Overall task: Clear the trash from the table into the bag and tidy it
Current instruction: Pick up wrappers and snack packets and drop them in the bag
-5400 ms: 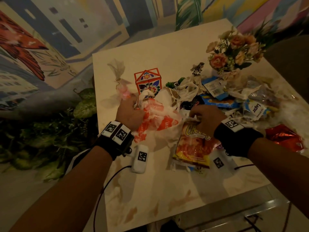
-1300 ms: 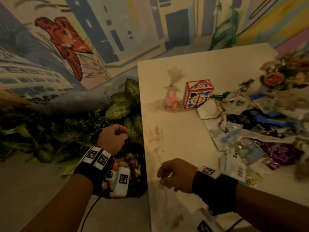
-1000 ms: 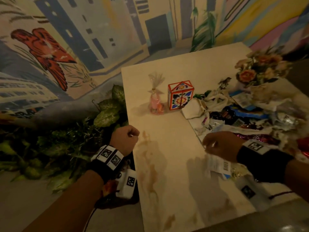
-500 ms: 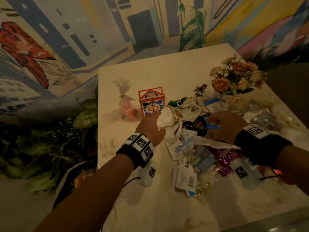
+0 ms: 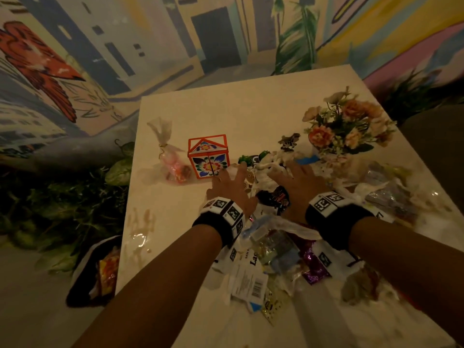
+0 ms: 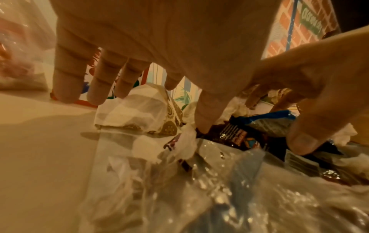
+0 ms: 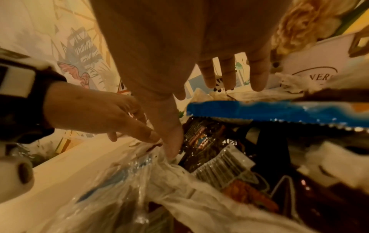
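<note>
A heap of trash covers the near right of the pale table [image 5: 226, 109]: clear plastic [image 5: 273, 247], a dark wrapper [image 5: 275, 197], a purple wrapper [image 5: 313, 264], a barcode label [image 5: 248, 285]. My left hand [image 5: 229, 183] and right hand [image 5: 297, 179] reach side by side over the far part of the heap, fingers straight and spread, holding nothing. In the left wrist view the fingers [image 6: 123, 78] hover above a crumpled white paper [image 6: 139, 110]. In the right wrist view my thumb [image 7: 169, 138] touches clear plastic beside a blue wrapper [image 7: 279, 113]. The dark bag [image 5: 93, 270] stands open on the floor at the table's left.
An orange floral box [image 5: 208, 159] and a pink favour pouch [image 5: 170, 159] stand just left of my left hand. A flower bouquet [image 5: 349, 126] and a small figurine [image 5: 288, 140] sit behind the heap. Leafy plants [image 5: 62, 197] line the floor on the left.
My left hand left the bag beside the table and came over the heap. Both hands slid forward and spread. The chip bag and orange-white bag are off the table.
</note>
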{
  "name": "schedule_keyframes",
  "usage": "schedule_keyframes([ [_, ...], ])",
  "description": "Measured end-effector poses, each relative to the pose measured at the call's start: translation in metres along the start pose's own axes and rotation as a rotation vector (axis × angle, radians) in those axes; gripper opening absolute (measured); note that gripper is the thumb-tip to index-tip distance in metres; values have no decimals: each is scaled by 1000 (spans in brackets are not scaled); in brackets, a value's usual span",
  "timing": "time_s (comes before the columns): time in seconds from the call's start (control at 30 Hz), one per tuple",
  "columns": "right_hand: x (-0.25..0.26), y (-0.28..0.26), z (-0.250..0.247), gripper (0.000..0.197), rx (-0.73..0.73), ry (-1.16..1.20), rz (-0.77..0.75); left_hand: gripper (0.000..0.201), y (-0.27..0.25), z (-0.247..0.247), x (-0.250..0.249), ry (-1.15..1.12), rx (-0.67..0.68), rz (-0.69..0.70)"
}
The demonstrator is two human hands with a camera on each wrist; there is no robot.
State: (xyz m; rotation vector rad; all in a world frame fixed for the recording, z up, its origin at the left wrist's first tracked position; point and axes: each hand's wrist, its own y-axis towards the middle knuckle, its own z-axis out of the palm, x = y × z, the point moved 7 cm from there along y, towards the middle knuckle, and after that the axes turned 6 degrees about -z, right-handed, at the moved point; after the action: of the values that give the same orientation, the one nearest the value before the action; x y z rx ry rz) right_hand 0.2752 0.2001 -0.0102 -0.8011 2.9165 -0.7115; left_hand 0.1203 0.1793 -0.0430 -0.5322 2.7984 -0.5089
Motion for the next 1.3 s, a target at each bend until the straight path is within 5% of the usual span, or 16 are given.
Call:
schedule_keyframes([
  [0.17, -3, 15, 15, 94, 98, -12, 3, 89, 13, 5, -1, -24, 37, -57],
  [0.6, -2, 26, 21, 54, 61, -13, -29, 99, 4, 16, 17, -40, 138, -52],
  [0.77, 2, 25, 20, 37, 57, 2, -63, 77, 9, 20, 37, -107, 101, -81],
  [1.03, 3, 22, -8, 16, 35, 118, -44, 92, 5, 19, 47, -209, 105, -132],
  [1.3, -8, 17, -17, 34, 1, 200, 13, 92, -4, 22, 45, -121, 96, -109],
])
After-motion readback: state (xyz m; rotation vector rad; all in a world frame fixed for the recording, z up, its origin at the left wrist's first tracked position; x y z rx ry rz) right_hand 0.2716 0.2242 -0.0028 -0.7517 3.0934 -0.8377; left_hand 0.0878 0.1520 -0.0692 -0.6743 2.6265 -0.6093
